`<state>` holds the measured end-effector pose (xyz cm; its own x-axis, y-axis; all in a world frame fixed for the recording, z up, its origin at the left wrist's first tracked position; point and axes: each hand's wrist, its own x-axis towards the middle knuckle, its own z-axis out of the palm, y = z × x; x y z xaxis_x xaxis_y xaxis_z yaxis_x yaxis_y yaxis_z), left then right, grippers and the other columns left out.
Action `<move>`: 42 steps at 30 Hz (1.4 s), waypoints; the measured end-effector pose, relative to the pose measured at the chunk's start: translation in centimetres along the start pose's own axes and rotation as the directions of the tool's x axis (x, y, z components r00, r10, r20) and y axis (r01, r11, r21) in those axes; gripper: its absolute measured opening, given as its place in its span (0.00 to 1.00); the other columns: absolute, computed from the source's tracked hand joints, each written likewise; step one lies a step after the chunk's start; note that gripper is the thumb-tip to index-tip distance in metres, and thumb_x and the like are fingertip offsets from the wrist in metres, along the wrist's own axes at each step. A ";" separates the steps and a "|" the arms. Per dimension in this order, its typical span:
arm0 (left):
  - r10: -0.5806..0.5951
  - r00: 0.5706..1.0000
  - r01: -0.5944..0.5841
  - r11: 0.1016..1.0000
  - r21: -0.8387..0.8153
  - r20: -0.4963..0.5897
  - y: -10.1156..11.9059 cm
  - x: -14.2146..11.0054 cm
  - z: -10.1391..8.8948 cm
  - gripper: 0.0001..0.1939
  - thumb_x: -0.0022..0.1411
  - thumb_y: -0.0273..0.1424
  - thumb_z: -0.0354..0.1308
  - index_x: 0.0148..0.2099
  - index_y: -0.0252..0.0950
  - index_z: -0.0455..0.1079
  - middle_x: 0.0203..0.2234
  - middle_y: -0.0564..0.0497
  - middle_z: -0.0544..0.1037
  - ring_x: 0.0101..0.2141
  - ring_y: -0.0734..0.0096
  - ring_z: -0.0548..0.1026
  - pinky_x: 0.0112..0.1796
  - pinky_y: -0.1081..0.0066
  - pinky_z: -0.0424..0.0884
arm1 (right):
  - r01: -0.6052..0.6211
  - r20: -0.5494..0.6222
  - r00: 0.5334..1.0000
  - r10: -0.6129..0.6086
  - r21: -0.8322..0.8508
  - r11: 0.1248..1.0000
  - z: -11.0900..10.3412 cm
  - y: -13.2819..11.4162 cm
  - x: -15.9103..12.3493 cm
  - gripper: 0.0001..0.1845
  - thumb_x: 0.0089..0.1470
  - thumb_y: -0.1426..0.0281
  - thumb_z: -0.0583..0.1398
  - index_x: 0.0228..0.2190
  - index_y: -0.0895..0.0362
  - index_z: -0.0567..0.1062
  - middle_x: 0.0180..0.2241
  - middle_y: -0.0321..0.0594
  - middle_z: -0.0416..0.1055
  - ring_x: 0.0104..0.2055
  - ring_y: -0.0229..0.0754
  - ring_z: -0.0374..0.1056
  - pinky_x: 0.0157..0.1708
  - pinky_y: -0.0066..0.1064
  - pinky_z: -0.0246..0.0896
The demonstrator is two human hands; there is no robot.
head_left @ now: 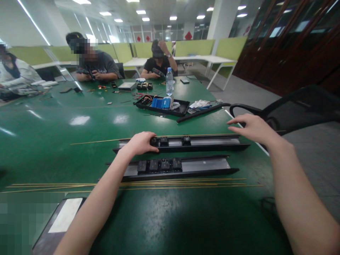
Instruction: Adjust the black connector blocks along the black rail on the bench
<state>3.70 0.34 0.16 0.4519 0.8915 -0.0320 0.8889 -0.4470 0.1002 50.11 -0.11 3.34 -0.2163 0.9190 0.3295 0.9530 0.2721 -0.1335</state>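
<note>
My left hand (pixel 142 142) is closed around a small black block (pixel 153 141) in the far black channel (pixel 220 142). Two more black blocks sit in that channel, to the right of this hand. A thin brass-coloured rod (pixel 99 142) lies lengthwise along the channel's far edge. Over the channel's right end, my right hand (pixel 249 127) has its fingers apart and nothing visible between them. Closer to me lies a second black channel (pixel 207 165), with several square black blocks (pixel 159 165) in a row towards its left. My left forearm covers its left end.
Several brass rods (pixel 186 183) lie across the green table (pixel 164 216) in front of the channels. Beyond stand a black tray (pixel 183 107) of parts, gloves (pixel 199 105), a black strip (pixel 199 114) and a water bottle (pixel 169 82). Co-workers sit opposite. A chair (pixel 300 109) is at right.
</note>
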 end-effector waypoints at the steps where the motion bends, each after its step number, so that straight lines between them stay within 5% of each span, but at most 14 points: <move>1: 0.002 1.000 -0.001 1.000 0.006 0.000 0.0 0.0 0.0 0.35 0.53 0.52 0.65 0.57 0.37 0.72 0.51 0.42 0.80 0.50 0.49 0.77 0.47 0.63 0.72 | 0.035 -0.014 0.999 -0.035 0.034 0.999 0.3 -0.5 0.1 0.18 0.55 0.56 0.60 0.39 0.53 0.83 0.41 0.44 0.80 0.44 0.51 0.73 0.45 0.40 0.66; 9: -0.012 1.000 0.012 0.999 0.041 -0.007 0.5 -0.1 0.0 0.33 0.54 0.51 0.65 0.55 0.36 0.72 0.49 0.42 0.80 0.48 0.48 0.78 0.45 0.61 0.72 | 0.226 -0.012 0.974 -0.226 0.121 0.967 2.2 -4.5 0.7 0.17 0.57 0.60 0.60 0.45 0.52 0.80 0.45 0.42 0.79 0.48 0.50 0.72 0.52 0.43 0.66; 19: -0.004 1.000 0.005 0.999 0.043 -0.011 0.5 0.1 0.1 0.32 0.52 0.50 0.66 0.53 0.36 0.72 0.48 0.42 0.81 0.48 0.48 0.78 0.44 0.61 0.72 | 0.414 -0.069 0.910 -0.409 0.101 0.905 5.2 -10.5 0.8 0.14 0.60 0.67 0.60 0.46 0.54 0.80 0.42 0.43 0.79 0.46 0.49 0.70 0.46 0.41 0.66; 32: -0.009 1.000 0.010 0.999 0.045 -0.005 0.9 0.0 -0.2 0.30 0.52 0.49 0.66 0.52 0.37 0.73 0.47 0.43 0.81 0.47 0.50 0.78 0.44 0.62 0.72 | 0.371 -0.302 0.896 -0.326 0.104 0.923 8.8 -12.3 0.4 0.08 0.61 0.71 0.60 0.34 0.54 0.80 0.36 0.40 0.80 0.42 0.47 0.67 0.43 0.41 0.60; 42: -0.013 1.000 0.013 0.999 0.038 0.002 1.0 0.0 -0.2 0.30 0.52 0.49 0.66 0.52 0.36 0.73 0.49 0.41 0.80 0.48 0.49 0.77 0.46 0.61 0.72 | 0.355 -0.274 0.909 -0.313 0.118 0.927 8.8 -12.4 0.3 0.11 0.64 0.68 0.57 0.36 0.52 0.81 0.38 0.42 0.79 0.43 0.49 0.67 0.44 0.42 0.60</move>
<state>4.56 -0.05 0.43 0.4401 0.8973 -0.0354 0.8971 -0.4375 0.0619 36.33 -0.68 -3.10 -0.4364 0.6724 0.5979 0.7820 0.6121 -0.1176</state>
